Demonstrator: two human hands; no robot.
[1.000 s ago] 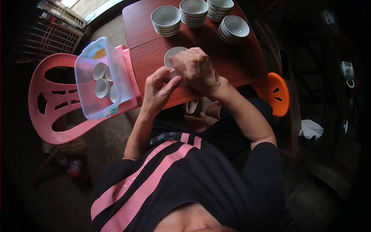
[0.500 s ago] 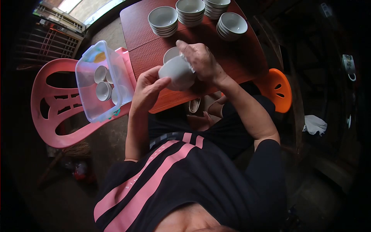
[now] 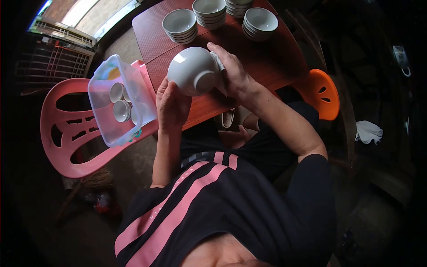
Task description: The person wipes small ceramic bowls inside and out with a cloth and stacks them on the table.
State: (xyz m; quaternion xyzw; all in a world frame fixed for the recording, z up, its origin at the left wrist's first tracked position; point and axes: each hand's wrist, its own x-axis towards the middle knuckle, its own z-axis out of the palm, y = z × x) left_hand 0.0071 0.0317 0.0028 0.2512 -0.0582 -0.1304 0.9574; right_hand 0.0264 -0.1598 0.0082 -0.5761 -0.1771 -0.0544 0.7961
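Note:
A white bowl (image 3: 189,66) is held over the near part of the table, its underside and foot ring turned up toward me. My left hand (image 3: 172,104) grips the bowl's near left edge, thumb on the outside. On the opposite side, my right hand (image 3: 233,73) holds a white cloth (image 3: 219,64) against the bowl; part of the cloth hangs below the fingers. The bowl's inside is hidden from me.
Several stacks of white bowls (image 3: 180,24) stand along the table's (image 3: 155,31) far side. A clear plastic bin (image 3: 104,129) with small cups (image 3: 121,111) rests on a pink chair (image 3: 58,155) at left. An orange stool (image 3: 327,98) is at right.
The bowl has turned so its foot ring now faces me, and it has risen slightly. My right hand with the cloth has shifted along its side. The view has shifted a little.

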